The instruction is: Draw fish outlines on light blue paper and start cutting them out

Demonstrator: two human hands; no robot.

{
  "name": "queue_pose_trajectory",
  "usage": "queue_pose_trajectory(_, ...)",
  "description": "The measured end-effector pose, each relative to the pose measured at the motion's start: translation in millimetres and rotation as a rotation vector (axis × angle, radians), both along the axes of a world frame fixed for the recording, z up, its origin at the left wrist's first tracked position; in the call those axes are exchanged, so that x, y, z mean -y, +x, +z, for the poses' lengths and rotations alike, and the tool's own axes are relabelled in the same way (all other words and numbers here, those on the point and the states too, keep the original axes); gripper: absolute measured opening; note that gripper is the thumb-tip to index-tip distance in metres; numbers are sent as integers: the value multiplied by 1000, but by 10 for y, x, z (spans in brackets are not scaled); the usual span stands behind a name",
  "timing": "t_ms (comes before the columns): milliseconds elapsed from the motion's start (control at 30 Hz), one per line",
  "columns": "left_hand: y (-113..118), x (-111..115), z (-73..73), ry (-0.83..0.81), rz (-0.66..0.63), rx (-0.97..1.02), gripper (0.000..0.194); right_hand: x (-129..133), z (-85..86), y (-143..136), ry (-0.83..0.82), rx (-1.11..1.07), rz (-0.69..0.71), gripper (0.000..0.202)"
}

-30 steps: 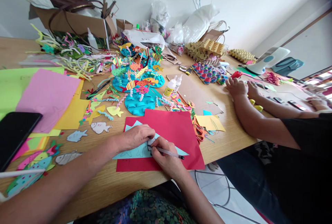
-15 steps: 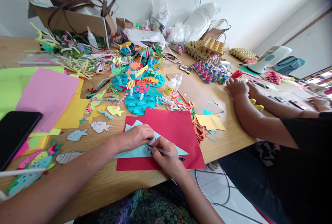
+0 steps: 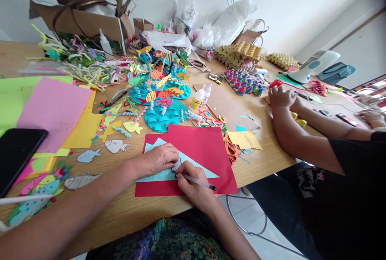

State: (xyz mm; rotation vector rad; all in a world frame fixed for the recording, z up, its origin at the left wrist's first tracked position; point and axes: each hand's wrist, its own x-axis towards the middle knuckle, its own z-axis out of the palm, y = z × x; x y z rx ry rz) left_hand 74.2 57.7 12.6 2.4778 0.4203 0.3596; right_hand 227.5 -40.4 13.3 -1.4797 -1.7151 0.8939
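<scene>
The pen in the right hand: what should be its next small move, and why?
Perhaps a short, slow stroke along the small pale piece: the pen points toward it, and the left hand seems to steady it on the blue paper.

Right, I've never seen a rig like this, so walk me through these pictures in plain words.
There is no robot here. One camera, worn on a person's head, took every picture, looking forward and down; the two bare arms reaching in from below are that person's.

The right hand holds a pen to light blue paper. The left hand rests on that paper, its fingertips at a small pale piece, partly hidden. Beneath lies red paper.

On the wooden table are fish cutouts, a black phone, two glue bottles, and colourful paper fish above a wavy blue base.

The arms at the right belong to another person, whose hand is by something red.
</scene>
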Motion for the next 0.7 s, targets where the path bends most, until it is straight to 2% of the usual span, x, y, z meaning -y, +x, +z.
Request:
queue_pose_trajectory(400,2,40,12,59,19,-41,12,66,67,18,-59,-17,1,8)
queue_pose_trajectory(700,1,61,28,66,33,-65,9,65,40,64,-49,34,-28,9)
